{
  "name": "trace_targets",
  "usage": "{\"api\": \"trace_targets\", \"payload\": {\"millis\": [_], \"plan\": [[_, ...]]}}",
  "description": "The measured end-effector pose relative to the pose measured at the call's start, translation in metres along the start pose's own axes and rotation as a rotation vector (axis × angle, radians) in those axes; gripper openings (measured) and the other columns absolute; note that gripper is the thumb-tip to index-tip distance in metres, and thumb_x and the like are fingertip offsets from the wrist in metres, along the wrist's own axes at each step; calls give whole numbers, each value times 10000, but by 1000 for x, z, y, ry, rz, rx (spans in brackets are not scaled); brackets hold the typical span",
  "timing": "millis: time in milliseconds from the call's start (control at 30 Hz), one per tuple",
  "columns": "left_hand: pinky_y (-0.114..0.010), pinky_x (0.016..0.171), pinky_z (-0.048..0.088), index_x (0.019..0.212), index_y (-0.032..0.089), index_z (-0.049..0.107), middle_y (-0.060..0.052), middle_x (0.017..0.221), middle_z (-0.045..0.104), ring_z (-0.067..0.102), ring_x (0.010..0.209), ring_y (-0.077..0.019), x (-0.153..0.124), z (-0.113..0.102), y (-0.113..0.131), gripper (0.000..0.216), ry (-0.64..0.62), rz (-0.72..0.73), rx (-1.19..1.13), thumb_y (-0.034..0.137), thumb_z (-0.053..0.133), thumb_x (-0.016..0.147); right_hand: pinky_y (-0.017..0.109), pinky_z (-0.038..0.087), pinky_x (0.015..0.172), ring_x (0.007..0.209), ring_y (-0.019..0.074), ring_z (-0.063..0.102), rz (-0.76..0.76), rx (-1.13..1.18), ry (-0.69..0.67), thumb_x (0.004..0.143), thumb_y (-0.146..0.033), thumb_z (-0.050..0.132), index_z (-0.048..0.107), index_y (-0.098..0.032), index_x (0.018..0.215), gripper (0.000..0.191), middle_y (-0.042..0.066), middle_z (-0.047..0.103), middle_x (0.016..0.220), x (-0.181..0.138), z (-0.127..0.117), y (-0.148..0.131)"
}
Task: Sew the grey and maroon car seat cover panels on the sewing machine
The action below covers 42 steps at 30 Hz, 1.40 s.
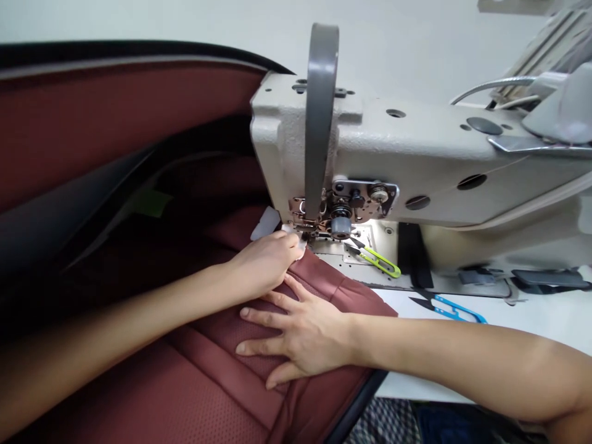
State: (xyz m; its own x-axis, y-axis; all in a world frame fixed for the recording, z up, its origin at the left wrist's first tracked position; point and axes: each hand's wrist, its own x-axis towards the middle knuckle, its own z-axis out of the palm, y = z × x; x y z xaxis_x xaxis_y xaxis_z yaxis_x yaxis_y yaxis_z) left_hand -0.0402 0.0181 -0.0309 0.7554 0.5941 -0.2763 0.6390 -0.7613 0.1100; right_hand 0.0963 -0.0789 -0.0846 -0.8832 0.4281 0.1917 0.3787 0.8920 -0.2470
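Note:
My left hand [266,262] is closed, its fingertips pinching a small white strip [301,245] beside the presser foot of the sewing machine [287,142]. My right hand [300,333] lies flat with fingers spread on a maroon seat cover [208,388], which has perforated panels and stitched seams. One edge of the cover runs close to the needle area, just below the machine's head. Another white tab [266,223] sticks up just behind my left hand. The needle tip itself is hidden.
Yellow-green thread snips [377,262] lie on the machine bed, right of the needle. Blue thread snips [456,308] rest on the white table [416,376]. More maroon material with black edging [115,117] rises at the left. A grey curved bar [322,111] stands before the machine head.

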Motion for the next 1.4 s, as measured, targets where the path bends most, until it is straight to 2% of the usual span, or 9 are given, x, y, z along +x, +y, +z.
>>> {"api": "trace_targets", "payload": {"millis": [300,467,600,767,833,1000,1133,1267,1400], "plan": [[-341,801,491,1055,146,681,-103,970,650,617,891,-232,12,3,-5,278,37,1,54,61,482,880,624,180,1166,1374,314,345,15,-19,44,969,-640,394,526,-333,1409,552,24,448,1514,4,0,12],[-325,727,500,945,144,694,-94,891,672,650,814,-227,16,4,-8,212,57,0,63,86,502,873,621,276,1119,1327,316,390,51,-20,25,984,-630,359,509,-341,1419,543,23,443,1516,10,1,13],[-315,665,489,892,133,698,-91,786,666,663,757,-236,16,-1,-5,211,39,-25,77,60,504,853,620,242,1137,1349,323,385,27,-5,18,991,-610,367,508,-305,1425,549,52,446,1514,11,-5,16],[-287,697,485,869,148,700,-80,846,703,674,781,-207,15,1,-12,258,127,4,-10,53,461,881,517,160,1210,1461,315,259,-300,15,-50,878,-747,460,489,-279,1445,736,47,408,1542,-3,-17,18],[-277,698,478,869,156,702,-73,871,714,671,782,-195,16,1,-17,251,165,40,-48,96,462,910,530,143,1214,1475,331,225,-341,-22,-63,851,-749,510,476,-311,1452,745,24,369,1566,-6,-14,12],[-268,694,459,885,178,729,-66,908,731,665,819,-199,20,2,-18,215,177,-4,-116,164,516,908,628,212,1164,1456,353,243,-75,-99,83,987,-617,367,544,-375,1382,496,-16,378,1559,13,13,-18],[-295,687,435,863,190,739,-56,873,713,642,786,-209,17,5,-9,222,151,-97,-107,181,523,910,585,292,1136,1397,355,322,84,-86,145,1002,-592,334,547,-374,1383,488,-1,408,1533,41,26,-26],[-282,641,396,870,178,726,-53,832,657,594,745,-184,9,8,-2,246,140,-84,-69,154,489,929,545,348,1106,1326,327,381,142,-39,125,1011,-560,347,515,-325,1416,497,30,447,1488,56,28,-22],[-279,668,417,880,156,694,-62,883,637,582,808,-186,6,7,0,261,128,-65,-30,86,446,919,548,339,1115,1309,318,377,143,9,117,1016,-544,355,498,-298,1427,500,36,468,1457,57,29,-20]]}}
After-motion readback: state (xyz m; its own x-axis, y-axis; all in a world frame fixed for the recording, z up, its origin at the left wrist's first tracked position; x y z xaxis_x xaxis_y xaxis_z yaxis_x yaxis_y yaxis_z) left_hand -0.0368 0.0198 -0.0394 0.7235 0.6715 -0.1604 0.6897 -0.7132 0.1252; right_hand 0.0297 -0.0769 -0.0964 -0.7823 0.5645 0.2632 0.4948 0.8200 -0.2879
